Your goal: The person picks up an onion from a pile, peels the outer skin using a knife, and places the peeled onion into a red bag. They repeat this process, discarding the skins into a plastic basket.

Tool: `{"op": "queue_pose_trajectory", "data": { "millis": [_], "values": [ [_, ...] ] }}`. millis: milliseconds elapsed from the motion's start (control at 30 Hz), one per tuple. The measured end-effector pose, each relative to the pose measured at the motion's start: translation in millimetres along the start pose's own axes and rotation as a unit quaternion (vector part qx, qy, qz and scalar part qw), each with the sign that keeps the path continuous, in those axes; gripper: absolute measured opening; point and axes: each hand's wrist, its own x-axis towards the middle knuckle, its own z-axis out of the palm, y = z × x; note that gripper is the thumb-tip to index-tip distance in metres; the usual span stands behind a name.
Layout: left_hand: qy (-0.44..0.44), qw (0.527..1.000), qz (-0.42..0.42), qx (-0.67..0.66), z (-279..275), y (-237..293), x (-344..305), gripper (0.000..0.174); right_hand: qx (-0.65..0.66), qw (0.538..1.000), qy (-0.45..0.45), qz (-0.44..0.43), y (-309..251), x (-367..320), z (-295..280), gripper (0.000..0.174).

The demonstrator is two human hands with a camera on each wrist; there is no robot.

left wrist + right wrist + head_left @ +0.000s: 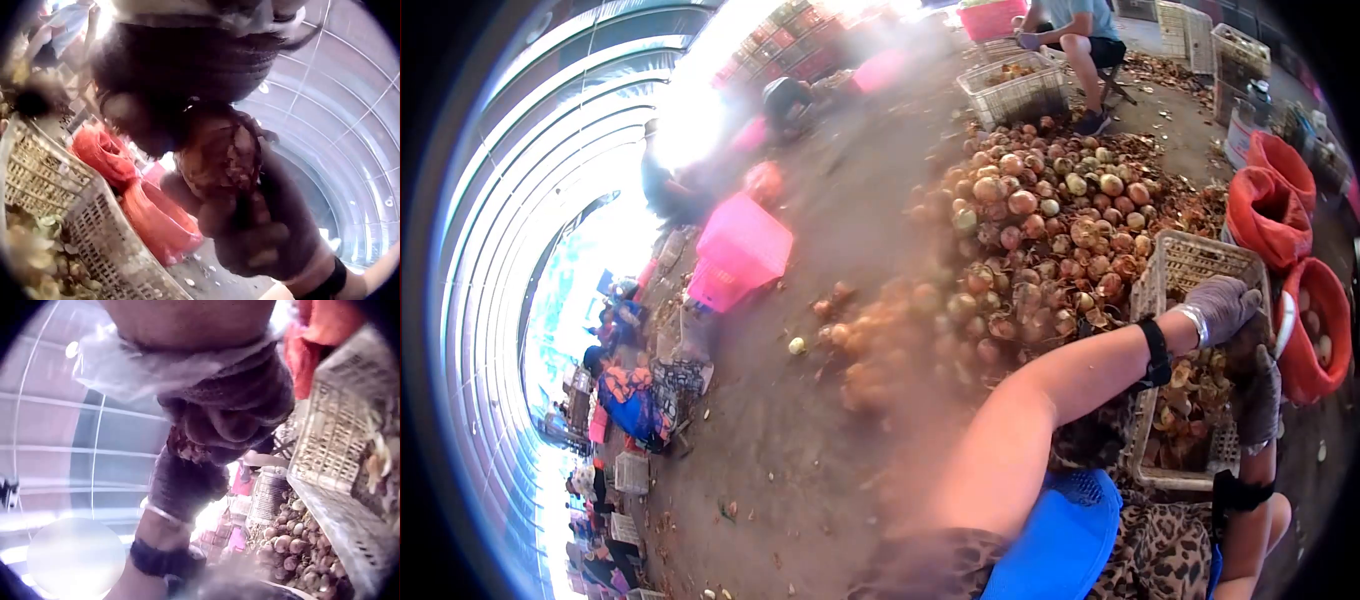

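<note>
Both hands wear dark knit gloves and meet close together over a plastic crate [1205,258]. Between them is an onion [222,156] with reddish-brown, partly torn skin. My right hand [1258,400] has its fingers curled round the onion, seen from below in the left wrist view. My left hand [1222,308] grips it from the opposite side; in the right wrist view the fingers of both gloves close over most of it. Loose onion skins [1190,395] lie in the crate under the hands. Clear plastic is bunched round the right wrist.
A large pile of onions [1050,230] spreads over the ground beyond the crate. Red mesh bags [1312,330] stand beside it, one with onions inside. A person [1085,30] sits near another crate [1015,92]. A pink tub [745,250] and more people are farther left.
</note>
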Motion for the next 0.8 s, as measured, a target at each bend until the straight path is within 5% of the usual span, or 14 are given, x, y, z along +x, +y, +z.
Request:
{"op": "queue_pose_trajectory", "data": {
  "millis": [67, 100, 133, 167, 200, 233, 267, 300, 400, 533, 567, 667, 733, 800],
  "values": [
    [0.033, 0.997, -0.003, -0.072, 24.7, 4.7, 2.6, 0.028, 0.129, 0.989, 0.039, 0.059, 3.9, 3.8, -49.8, 0.045],
    [0.047, 0.992, -0.002, -0.118, 30.3, 7.1, -1.2, 0.024, 0.097, 0.98, 0.171, 0.035, -5.1, 1.1, -28.3, 0.04],
    [0.064, 0.984, -0.002, -0.164, 35.8, 6.2, -2.8, 0.02, 0.094, 0.982, 0.132, 0.096, -16.1, -1.6, -40.8, 0.042],
    [0.039, 0.995, 0.024, -0.088, 52.3, -12.3, 1.8, 0.024, 0.091, 0.979, 0.093, 0.158, -28.5, -3.5, -57.8, 0.044],
    [0.03, 0.984, 0.031, -0.176, 64.4, -21.8, -2.0, 0.034, 0.088, 0.97, 0.054, 0.22, -34.0, -5.2, -68.7, 0.047],
    [0.022, 0.964, 0.036, -0.262, 75.5, -27.7, -9.3, 0.046, 0.08, 0.953, 0.206, 0.209, -32.9, -2.1, -50.8, 0.053],
    [0.013, 0.937, 0.042, -0.346, 84.2, -33.0, -12.2, 0.058, 0.057, 0.953, 0.195, 0.226, -30.3, -1.2, -55.9, 0.052],
    [-0.138, 0.885, -0.129, -0.426, 39.6, -0.9, -23.6, 0.085, 0.034, 0.952, 0.184, 0.241, -28.0, 0.6, -62.1, 0.052],
    [-0.053, 0.863, 0.042, -0.501, 86.7, -18.9, -23.8, 0.075, -0.005, 0.953, 0.186, 0.238, -4.5, -2.8, -44.9, 0.049],
    [-0.126, 0.851, -0.175, -0.479, 52.6, -9.7, -14.7, 0.066, -0.048, 0.953, 0.17, 0.245, 0.7, 6.3, -38.2, 0.043],
    [-0.068, 0.847, -0.085, -0.52, 105.1, -46.4, 1.1, 0.076, -0.049, 0.959, 0.153, 0.233, -2.2, 8.0, -37.6, 0.04],
    [-0.088, 0.849, -0.104, -0.51, 73.8, -31.1, 0.1, 0.077, -0.05, 0.975, 0.109, 0.19, -10.4, 11.3, -37.1, 0.031],
    [-0.076, 0.897, -0.058, -0.432, 69.5, -30.1, -1.7, 0.082, 0.035, 0.983, -0.022, 0.181, 0.6, 14.5, -66.9, 0.035],
    [-0.059, 0.934, -0.01, -0.351, 67.0, -29.9, -6.0, 0.086, 0.052, 0.989, -0.007, 0.141, 10.3, 15.0, -74.4, 0.04]
  ]
}}
